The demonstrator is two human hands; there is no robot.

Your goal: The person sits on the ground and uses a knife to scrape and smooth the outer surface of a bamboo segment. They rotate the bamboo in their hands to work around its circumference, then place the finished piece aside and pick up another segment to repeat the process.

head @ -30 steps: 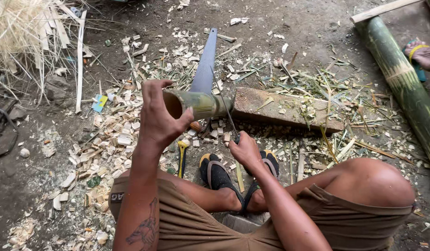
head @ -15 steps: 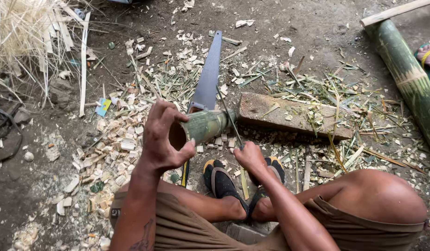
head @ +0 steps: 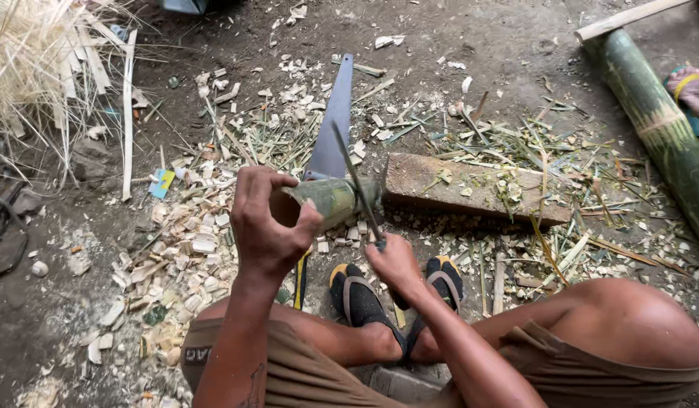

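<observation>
Head view: splitting a short green bamboo piece with a thin blade
Left hand [head: 270,223] is closed round the bamboo section [head: 330,200], its far end near the wooden block [head: 470,189]; right hand [head: 395,264] is closed on a knife [head: 357,181] whose blade slants across that end. To judge, a steady grip and fingers kept behind the edge suit this cut; a saw [head: 334,125] lies beyond

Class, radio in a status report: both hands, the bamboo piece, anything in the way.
Left hand gripping bamboo piece. Right hand holds thin blade against it. Wooden block under its far end; saw lies behind.
</observation>
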